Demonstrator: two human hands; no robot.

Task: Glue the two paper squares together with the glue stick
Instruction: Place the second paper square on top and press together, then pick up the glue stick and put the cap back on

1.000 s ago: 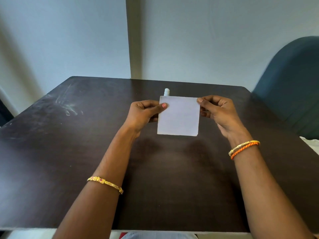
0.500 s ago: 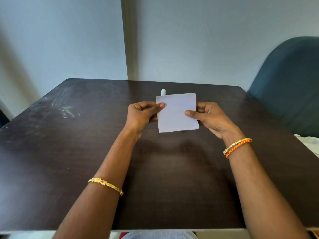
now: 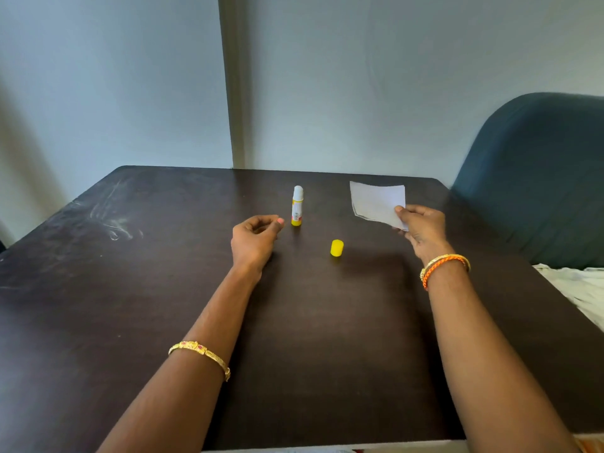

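While glue stick (image 3: 297, 206) stands upright just right of left hand (image 3: 254, 238) | fingers loosely curled, empty | right hand (image 3: 421, 228) pinches paper squares (image 3: 377, 201).

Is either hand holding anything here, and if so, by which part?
The right hand pinches the paper squares at their near right corner. The left hand holds nothing, its fingers loosely curled beside the upright glue stick.
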